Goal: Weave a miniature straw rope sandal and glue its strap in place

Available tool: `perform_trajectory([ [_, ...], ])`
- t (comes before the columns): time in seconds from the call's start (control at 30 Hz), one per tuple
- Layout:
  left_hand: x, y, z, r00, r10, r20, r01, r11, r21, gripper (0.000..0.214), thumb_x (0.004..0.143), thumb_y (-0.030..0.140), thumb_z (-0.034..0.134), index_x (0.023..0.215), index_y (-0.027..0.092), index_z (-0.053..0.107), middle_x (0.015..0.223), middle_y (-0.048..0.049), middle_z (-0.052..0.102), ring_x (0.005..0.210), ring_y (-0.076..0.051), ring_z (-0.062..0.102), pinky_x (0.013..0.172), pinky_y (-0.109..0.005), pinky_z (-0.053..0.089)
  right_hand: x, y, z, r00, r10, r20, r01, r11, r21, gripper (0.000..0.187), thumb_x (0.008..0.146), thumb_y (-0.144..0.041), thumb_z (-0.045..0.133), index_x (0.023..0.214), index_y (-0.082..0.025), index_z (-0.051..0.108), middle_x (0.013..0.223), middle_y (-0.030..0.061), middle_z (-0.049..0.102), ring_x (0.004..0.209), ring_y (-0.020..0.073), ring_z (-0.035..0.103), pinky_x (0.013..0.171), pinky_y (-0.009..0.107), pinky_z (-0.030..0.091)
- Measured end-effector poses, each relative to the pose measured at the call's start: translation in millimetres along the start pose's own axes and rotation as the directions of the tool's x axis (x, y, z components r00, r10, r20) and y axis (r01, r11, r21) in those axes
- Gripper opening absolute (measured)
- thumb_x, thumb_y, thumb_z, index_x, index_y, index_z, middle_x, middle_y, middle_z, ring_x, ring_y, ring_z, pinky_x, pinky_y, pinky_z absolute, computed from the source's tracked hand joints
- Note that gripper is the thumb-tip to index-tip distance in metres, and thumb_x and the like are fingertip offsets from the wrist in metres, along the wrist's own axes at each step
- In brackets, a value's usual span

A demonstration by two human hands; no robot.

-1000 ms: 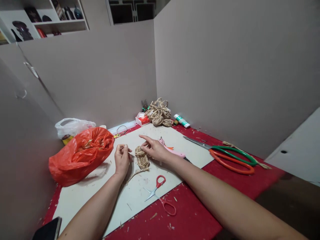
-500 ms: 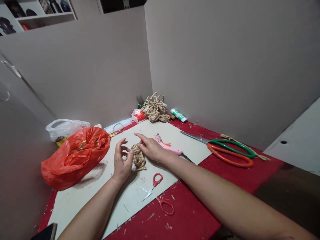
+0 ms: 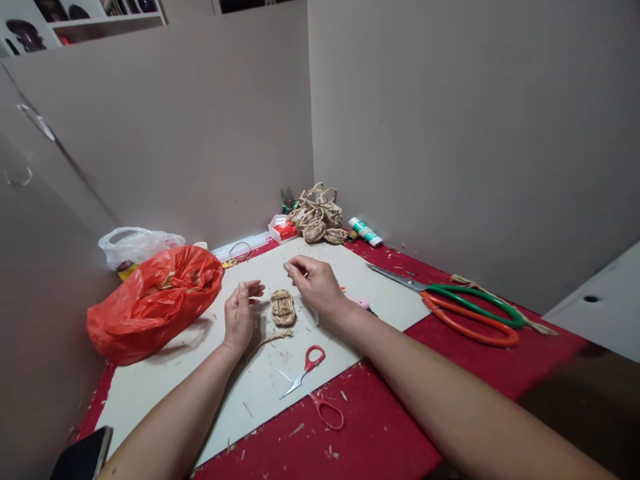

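A small oval coil of braided straw rope (image 3: 283, 309) lies flat on the pale board (image 3: 227, 407), between my hands and touching neither. To its left my left hand (image 3: 241, 317) is open, its fingers loosely bent toward the coil and nothing visible in them. My right hand (image 3: 317, 285) hovers just right of and beyond the coil, fingers loosely curled, with no object showing in it. A loose straw strand (image 3: 275, 337) lies below the coil. Partly covered by my right wrist is a pink glue gun (image 3: 361, 304). Small red-handled scissors (image 3: 314, 360) rest open nearby.
Large shears (image 3: 465, 310) with green and orange handles lie on the red cloth at right. A red plastic bag (image 3: 155, 307) stands at left. Toward the corner are a straw rope pile (image 3: 320, 217) and a red-white box (image 3: 283, 230). A phone (image 3: 83, 455) sits at lower left.
Both hands have let go of the straw coil and drawn apart, leaving it flat on the board. My right hand's outstretched index finger has bent. The camera view has shifted slightly.
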State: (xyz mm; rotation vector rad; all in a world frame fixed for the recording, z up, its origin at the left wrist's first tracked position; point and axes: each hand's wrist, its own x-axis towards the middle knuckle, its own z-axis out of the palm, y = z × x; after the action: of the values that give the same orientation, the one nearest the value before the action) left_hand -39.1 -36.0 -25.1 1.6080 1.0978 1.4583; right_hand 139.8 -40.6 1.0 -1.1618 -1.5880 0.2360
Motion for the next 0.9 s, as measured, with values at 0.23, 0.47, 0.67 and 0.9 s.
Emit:
perform_trajectory([
  [0.23,-2,-2,3.8,0.999,-0.004,0.054,0.004,1.000,0.009,0.033,0.085,0.044,0.057,0.099,0.015,0.066,0.058,0.0002,0.064,0.056,-0.014,0.058,0.061,-0.025,0.047,-3,0,2,0.997,0.019,-0.073,-0.013,0.997,0.074,0.016,0.090,-0.030,0.048,0.079,-0.020,0.056,0.063,-0.0016,0.056,0.055,0.0131,0.052,0.055,0.023,0.039],
  [0.47,-4,-1,9.3,1.000,0.028,0.001,-0.028,1.000,0.012,0.024,0.081,0.032,0.061,0.102,0.019,0.063,0.050,0.0067,0.052,0.047,-0.011,0.048,0.053,-0.022,0.039,-6,4,6,0.996,0.058,-0.069,-0.051,0.994,0.092,0.024,0.086,-0.019,0.046,0.106,-0.019,0.058,0.066,-0.0013,0.057,0.055,0.0140,0.054,0.057,0.024,0.041],
  [0.67,-4,1,10.0,0.998,0.026,-0.059,-0.027,0.999,-0.018,0.028,0.078,0.031,0.064,0.104,0.020,0.061,0.048,0.0098,0.044,0.046,-0.010,0.043,0.053,-0.020,0.037,-7,1,3,0.991,0.075,-0.111,-0.064,0.993,0.099,0.025,0.088,-0.022,0.042,0.103,-0.018,0.062,0.056,-0.0052,0.043,0.048,0.0130,0.040,0.051,0.025,0.033],
  [0.9,0,1,4.0,0.996,-0.033,-0.077,0.031,0.999,-0.030,0.029,0.082,0.037,0.059,0.104,0.019,0.058,0.044,0.0114,0.038,0.038,-0.009,0.035,0.044,-0.019,0.029,-7,-2,1,0.991,0.055,-0.122,-0.033,0.984,0.175,0.027,0.090,-0.027,0.046,0.111,-0.018,0.061,0.057,-0.0060,0.041,0.050,0.0125,0.043,0.052,0.024,0.038],
])
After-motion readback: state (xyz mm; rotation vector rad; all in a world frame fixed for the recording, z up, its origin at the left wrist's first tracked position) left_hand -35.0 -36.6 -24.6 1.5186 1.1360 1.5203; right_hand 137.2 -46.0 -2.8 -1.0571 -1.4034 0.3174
